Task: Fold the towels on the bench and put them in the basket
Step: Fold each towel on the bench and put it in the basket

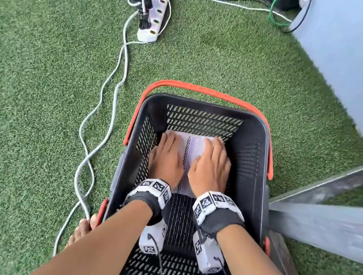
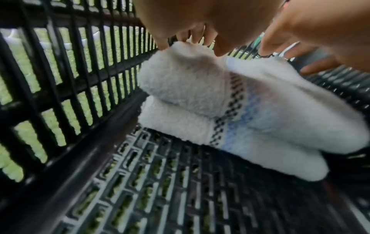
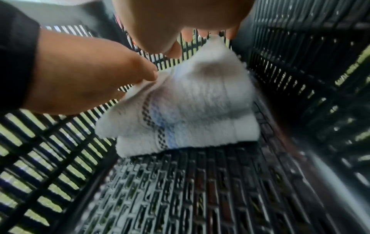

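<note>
A black slatted basket (image 1: 203, 104) with orange handles stands on green turf. Two folded white towels with a checkered band and a blue stripe lie stacked at its far end. My left hand (image 1: 166, 156) and right hand (image 1: 212, 164) lie palm down on the upper towel (image 1: 191, 147). In the left wrist view the upper towel (image 2: 190, 88) sags between the hands above the lower towel (image 2: 176, 125). My left thumb pinches its side edge and my right fingertips (image 3: 210, 34) hold its far corner, which rises to them. The upper towel (image 3: 210, 95) hides most of the lower towel (image 3: 210, 133).
A white power strip (image 1: 153, 17) and loose cables (image 1: 111, 106) lie on the turf to the left and beyond. A grey metal frame (image 1: 325, 223) stands close to the basket's right side, with a pale wall (image 1: 356, 67) behind. A bare foot (image 1: 82, 230) stands by the basket's near left corner.
</note>
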### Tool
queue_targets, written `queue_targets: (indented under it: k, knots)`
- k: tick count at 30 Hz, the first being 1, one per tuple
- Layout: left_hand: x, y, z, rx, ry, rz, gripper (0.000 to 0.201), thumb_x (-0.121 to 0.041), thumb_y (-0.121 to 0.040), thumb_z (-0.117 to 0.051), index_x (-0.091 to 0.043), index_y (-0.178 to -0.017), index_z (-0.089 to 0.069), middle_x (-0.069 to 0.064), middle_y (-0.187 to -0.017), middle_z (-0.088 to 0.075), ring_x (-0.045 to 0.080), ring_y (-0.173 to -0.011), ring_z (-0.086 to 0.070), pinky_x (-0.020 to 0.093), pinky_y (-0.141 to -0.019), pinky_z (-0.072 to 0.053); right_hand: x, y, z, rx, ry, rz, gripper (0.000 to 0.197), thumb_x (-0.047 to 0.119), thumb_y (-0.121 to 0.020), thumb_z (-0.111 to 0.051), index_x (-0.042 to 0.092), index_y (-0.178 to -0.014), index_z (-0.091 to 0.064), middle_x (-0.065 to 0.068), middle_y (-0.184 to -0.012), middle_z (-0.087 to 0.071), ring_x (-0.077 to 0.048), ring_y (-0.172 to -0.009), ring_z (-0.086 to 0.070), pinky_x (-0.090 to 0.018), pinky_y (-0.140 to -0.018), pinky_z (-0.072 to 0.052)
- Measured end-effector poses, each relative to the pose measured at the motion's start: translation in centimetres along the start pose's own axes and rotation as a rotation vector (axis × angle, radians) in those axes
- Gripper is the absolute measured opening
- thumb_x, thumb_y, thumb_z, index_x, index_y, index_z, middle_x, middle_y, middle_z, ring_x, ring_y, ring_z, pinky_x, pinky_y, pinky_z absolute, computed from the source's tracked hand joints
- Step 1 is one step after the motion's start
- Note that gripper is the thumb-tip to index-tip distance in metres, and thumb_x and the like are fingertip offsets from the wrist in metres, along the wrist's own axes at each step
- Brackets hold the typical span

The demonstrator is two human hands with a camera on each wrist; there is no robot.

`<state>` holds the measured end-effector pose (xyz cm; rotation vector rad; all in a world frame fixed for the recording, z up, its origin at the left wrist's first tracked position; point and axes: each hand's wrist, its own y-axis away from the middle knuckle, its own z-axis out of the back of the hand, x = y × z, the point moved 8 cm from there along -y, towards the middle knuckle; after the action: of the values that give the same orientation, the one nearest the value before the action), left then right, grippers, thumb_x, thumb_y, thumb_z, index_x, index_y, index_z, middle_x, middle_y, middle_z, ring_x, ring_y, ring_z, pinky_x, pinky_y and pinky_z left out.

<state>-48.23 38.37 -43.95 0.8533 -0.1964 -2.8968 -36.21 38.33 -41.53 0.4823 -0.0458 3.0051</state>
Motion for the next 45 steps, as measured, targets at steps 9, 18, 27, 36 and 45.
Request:
queue_targets:
  k: [9,18,27,36,45]
  knots:
    - [1.3,0.0,-3.6,0.025,-0.234,-0.110,0.072,-0.048,-0.093,0.009,-0.009,-0.149,-0.014,0.009,-0.158,-0.007,0.023,-0.145,-0.006,0.041,-0.116,-0.016,-1.9,1.4,-4.9,0.082,0.131,-0.002,0.061,0.035,-0.095,-0.023,0.012,-0.150,-0.009,-0.005,-0.158,0.002,-0.018,-0.146,0.003,-0.044,-0.116,-0.013]
    - [0.9,0.2,-3.2,0.181,-0.378,-0.012,0.071,-0.048,-0.096,-0.029,-0.011,-0.149,-0.001,0.010,-0.158,0.006,0.027,-0.145,0.000,0.043,-0.115,-0.018,-1.4,1.6,-4.3,0.207,0.097,-0.011,0.064,0.032,-0.095,-0.034,0.012,-0.149,-0.009,-0.005,-0.158,0.005,-0.018,-0.145,0.005,-0.043,-0.112,-0.025]
    - [-4.2,7.3,7.1,0.589,-0.498,0.127,0.035,-0.016,-0.091,-0.041,-0.010,-0.124,-0.053,0.006,-0.126,-0.058,0.029,-0.115,-0.055,0.042,-0.091,-0.042,0.6,5.7,6.1,0.855,0.236,-0.017,0.042,0.037,-0.091,-0.042,0.013,-0.125,-0.054,-0.012,-0.130,-0.054,-0.033,-0.114,-0.055,-0.036,-0.090,-0.046]
    - [-18.3,15.8,24.6,0.177,-0.439,-0.205,0.032,-0.031,-0.095,-0.032,-0.015,-0.113,-0.053,0.009,-0.117,-0.061,0.031,-0.104,-0.061,0.039,-0.087,-0.048,3.2,10.3,29.3,0.450,0.191,0.053,0.034,0.039,-0.092,-0.038,0.018,-0.110,-0.058,-0.007,-0.116,-0.062,-0.027,-0.105,-0.060,-0.037,-0.087,-0.048]
    - [-30.4,27.6,32.9,0.012,-0.375,-0.549,0.030,-0.038,-0.095,-0.034,-0.019,-0.103,-0.056,-0.002,-0.094,-0.064,0.018,-0.081,-0.064,0.039,-0.076,-0.055,0.1,19.8,46.6,0.129,0.133,0.027,0.029,0.044,-0.091,-0.042,0.022,-0.098,-0.061,0.001,-0.092,-0.067,-0.019,-0.083,-0.064,-0.037,-0.078,-0.054]
